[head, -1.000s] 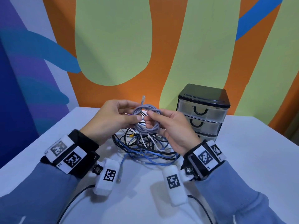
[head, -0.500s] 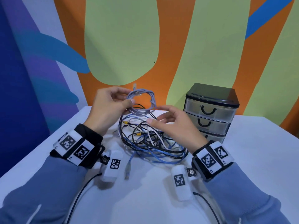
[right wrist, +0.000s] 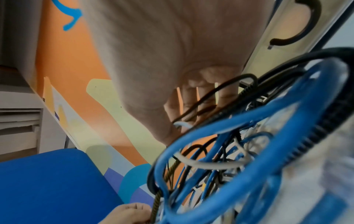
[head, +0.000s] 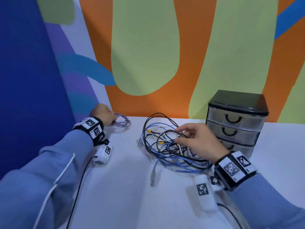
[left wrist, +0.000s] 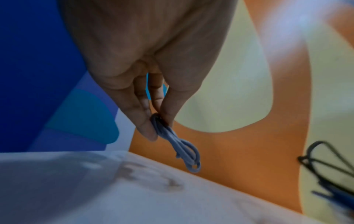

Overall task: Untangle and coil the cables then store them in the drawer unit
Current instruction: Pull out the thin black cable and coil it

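My left hand [head: 113, 120] is at the back left of the white table [head: 125, 192], by the wall. Its thumb and fingers pinch a coiled pale grey cable [head: 123, 122], which lies low on the tabletop. In the left wrist view the fingertips [left wrist: 149, 131] clamp one end of the coil [left wrist: 178, 147]. A tangle of blue, black and white cables [head: 165, 156] lies mid-table. My right hand [head: 179, 135] is on top of it, thumb and forefinger closed round a black cable loop [head: 166, 133]. The drawer unit [head: 236, 123] stands right of the tangle, all three drawers shut.
The painted wall runs directly behind the table's far edge. A loose blue cable end with a plug [head: 153, 176] trails toward me from the tangle. Bare tabletop lies between the two hands and in front of the tangle.
The right hand let go of the grey coil and dropped onto the tangle. The left hand carried the coil left and down to the table's back corner.
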Demonstrator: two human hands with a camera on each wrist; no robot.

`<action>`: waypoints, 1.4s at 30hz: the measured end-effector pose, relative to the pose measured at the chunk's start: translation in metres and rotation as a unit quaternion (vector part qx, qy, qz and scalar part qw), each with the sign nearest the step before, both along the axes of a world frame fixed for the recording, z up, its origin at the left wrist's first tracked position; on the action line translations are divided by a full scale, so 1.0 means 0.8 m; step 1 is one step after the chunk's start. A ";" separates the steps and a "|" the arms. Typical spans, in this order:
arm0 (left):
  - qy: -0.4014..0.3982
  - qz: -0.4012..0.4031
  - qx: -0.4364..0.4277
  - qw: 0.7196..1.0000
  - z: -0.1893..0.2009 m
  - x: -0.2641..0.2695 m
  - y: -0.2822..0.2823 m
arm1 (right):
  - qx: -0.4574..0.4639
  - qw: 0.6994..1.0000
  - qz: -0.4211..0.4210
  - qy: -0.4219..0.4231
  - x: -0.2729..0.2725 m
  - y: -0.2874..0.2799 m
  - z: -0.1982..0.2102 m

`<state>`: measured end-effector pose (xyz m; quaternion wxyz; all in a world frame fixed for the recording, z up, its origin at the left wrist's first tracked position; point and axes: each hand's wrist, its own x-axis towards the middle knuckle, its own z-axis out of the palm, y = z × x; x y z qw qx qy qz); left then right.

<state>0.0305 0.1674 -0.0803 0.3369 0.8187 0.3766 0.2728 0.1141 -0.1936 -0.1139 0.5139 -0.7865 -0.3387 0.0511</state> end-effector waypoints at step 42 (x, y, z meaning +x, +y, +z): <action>-0.033 -0.449 -0.067 0.891 0.034 -0.024 -0.198 | 0.036 0.989 -0.103 -0.104 -0.003 -0.006 0.020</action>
